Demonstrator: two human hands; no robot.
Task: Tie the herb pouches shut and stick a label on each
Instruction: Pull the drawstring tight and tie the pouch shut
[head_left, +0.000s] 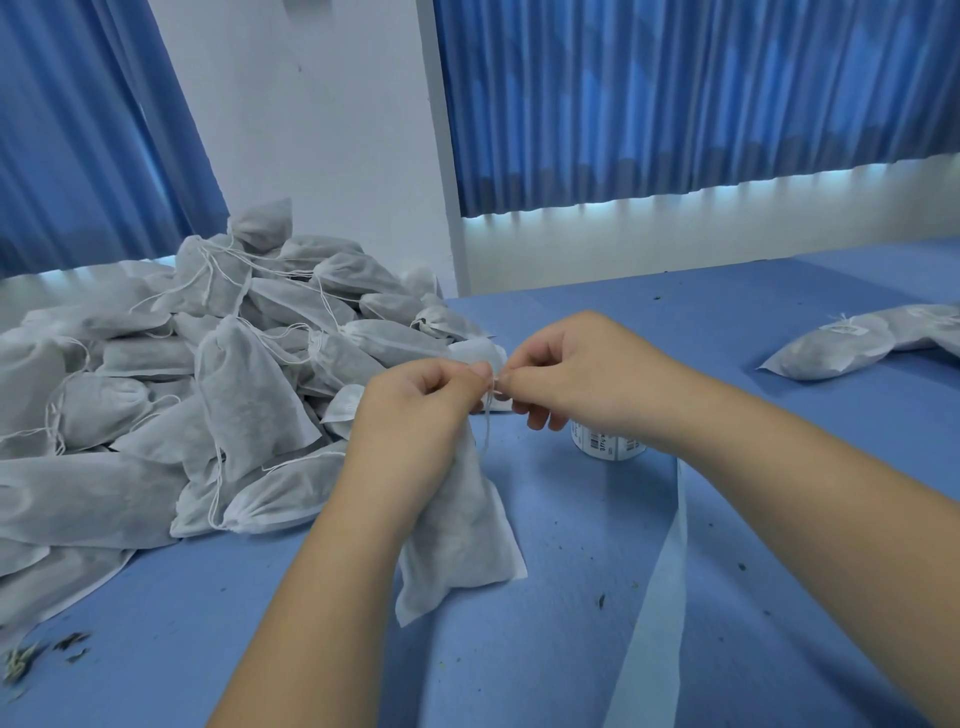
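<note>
Standing upright at the centre of the frame, a filled white pouch (457, 535) is held by its gathered neck in the left grip (415, 410), its lower end reaching down to the blue surface (571, 665). The thin drawstring (488, 421) is pinched at the pouch's top between fingertips of both grips; the right grip (582, 369) is clenched on it just beside the left. A large pile of pouches (156, 389) with loose strings is heaped at the left of the frame. A label roll (605, 448) is partly hidden behind the right wrist, and a pale backing strip (660, 597) trails from it towards the lower edge. Labelled pouches (831, 348) are laid at the right edge.
</note>
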